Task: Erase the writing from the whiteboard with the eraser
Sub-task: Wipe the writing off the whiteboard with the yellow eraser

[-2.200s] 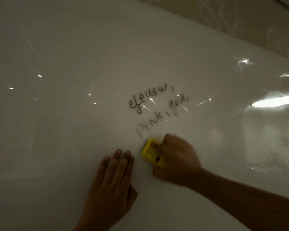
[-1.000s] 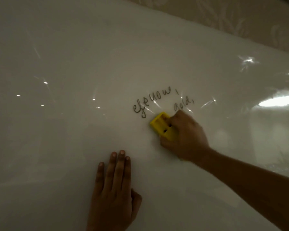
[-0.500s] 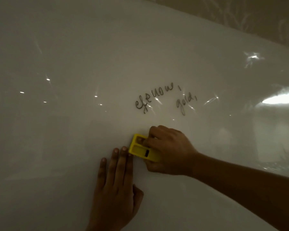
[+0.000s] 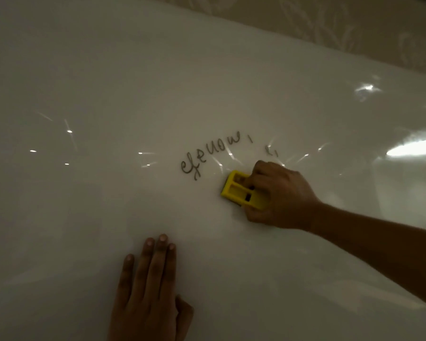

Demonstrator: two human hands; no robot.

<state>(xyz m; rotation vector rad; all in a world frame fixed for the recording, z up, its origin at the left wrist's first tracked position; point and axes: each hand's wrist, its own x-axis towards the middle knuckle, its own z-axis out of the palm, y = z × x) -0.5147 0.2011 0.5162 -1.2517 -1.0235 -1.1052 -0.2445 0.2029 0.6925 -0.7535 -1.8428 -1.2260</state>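
right hand [image 4: 278,195] clenched on yellow eraser [image 4: 241,190], pressed flat on whiteboard [image 4: 108,94] just below-right of remaining writing [image 4: 210,156] | left hand [image 4: 150,289] fingers spread flat — bracing the board | top line unwiped — likely next

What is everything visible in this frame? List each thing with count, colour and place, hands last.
whiteboard: one, glossy white, fills nearly the whole view, dotted with light reflections.
handwritten word: one, dark marker, cursive, at the centre of the board, untouched by the eraser.
leftover marks: a few small dark strokes, right of the word, just above the right hand.
eraser: one, yellow, rectangular with open slots, flat on the board below and right of the word.
patterned wall: one strip, beige, along the top right above the board.
left hand: one, flat on the board at the bottom centre, fingers together.
right hand: one, gripping the eraser, forearm running to the lower right.
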